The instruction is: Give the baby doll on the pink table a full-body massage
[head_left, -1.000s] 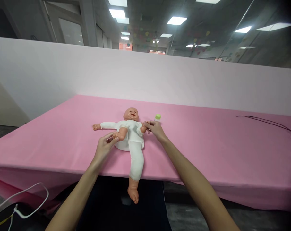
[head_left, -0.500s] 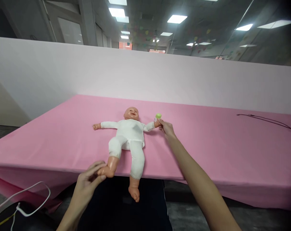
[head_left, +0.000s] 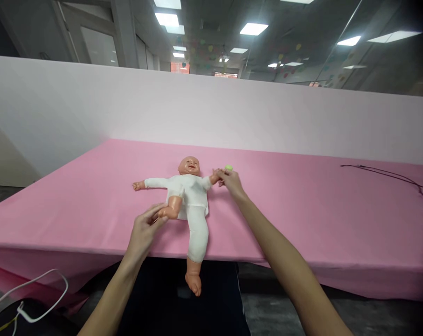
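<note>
A baby doll (head_left: 193,190) with a white cloth body lies on its back on the pink-covered table (head_left: 295,210). My left hand (head_left: 144,231) grips the doll's foot (head_left: 172,208) on the left side, with that leg bent up over the belly. Pinched in the fingers of my right hand (head_left: 230,181) is the doll's hand (head_left: 214,177) on the right side. The other leg stretches straight, its foot (head_left: 193,277) hanging past the table's front edge. Behind my right hand shows a light green cap (head_left: 228,167); whatever is below it is hidden.
Thin black cables (head_left: 389,173) lie at the right of the table. A white partition (head_left: 211,112) rises along the back. At the lower left, a white cord (head_left: 59,291) loops beside a dark seat.
My left hand has pushed the doll's foot up and to the right, bending its knee. My right hand has drawn the doll's hand a little inward, toward its body.
</note>
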Available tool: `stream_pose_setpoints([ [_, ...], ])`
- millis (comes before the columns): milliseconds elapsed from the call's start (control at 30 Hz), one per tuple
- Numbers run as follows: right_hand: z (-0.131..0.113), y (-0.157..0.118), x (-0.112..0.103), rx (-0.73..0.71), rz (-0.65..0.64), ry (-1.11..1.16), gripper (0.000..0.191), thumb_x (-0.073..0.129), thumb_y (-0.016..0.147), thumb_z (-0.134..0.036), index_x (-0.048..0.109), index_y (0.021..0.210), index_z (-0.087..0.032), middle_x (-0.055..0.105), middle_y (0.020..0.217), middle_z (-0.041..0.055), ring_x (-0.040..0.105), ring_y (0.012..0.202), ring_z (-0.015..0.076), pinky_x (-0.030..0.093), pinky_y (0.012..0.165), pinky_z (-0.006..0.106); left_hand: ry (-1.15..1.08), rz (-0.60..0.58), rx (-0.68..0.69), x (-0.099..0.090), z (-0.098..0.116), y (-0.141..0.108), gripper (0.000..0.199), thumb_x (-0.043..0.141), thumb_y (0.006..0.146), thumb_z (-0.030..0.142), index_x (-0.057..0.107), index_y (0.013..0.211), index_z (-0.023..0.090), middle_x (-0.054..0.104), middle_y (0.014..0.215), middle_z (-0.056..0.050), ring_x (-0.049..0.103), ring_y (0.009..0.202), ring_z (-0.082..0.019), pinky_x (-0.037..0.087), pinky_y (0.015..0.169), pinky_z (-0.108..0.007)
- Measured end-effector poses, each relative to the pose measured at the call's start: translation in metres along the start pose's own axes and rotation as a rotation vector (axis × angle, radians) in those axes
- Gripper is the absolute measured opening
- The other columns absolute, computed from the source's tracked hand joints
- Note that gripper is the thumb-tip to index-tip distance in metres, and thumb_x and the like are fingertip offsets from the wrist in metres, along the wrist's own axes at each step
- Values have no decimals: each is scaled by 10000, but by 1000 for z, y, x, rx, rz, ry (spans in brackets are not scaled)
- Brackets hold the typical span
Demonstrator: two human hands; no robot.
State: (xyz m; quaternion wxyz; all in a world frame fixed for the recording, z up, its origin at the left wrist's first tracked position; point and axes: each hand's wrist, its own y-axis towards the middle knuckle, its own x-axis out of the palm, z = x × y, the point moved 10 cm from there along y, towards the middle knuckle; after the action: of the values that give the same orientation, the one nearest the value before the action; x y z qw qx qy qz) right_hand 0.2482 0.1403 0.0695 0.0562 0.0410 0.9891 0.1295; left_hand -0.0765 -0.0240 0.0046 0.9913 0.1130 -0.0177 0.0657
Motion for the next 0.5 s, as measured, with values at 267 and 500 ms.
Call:
stream_pose_setpoints([
  [267, 88, -7, -88, 358, 465, 94, 412, 864, 792, -272, 541, 544, -205, 511, 435, -29, 456, 398, 104, 379, 370, 231, 152, -26, -166, -52, -56, -111, 464, 871, 736, 540, 869, 1050, 199, 779, 1186, -151, 719, 1165, -382, 582, 1024, -467],
  [500, 35, 1, -54, 122, 263, 173, 384, 917, 722, -448, 662, 652, -169, 584, 568, -22, 478, 496, 84, 431, 459, 218, 107, 110, -58, -45, -22, -57, 468, 864, 770, 518, 841, 1117, 205, 749, 1298, -125, 653, 1290, -366, 514, 1120, -476],
])
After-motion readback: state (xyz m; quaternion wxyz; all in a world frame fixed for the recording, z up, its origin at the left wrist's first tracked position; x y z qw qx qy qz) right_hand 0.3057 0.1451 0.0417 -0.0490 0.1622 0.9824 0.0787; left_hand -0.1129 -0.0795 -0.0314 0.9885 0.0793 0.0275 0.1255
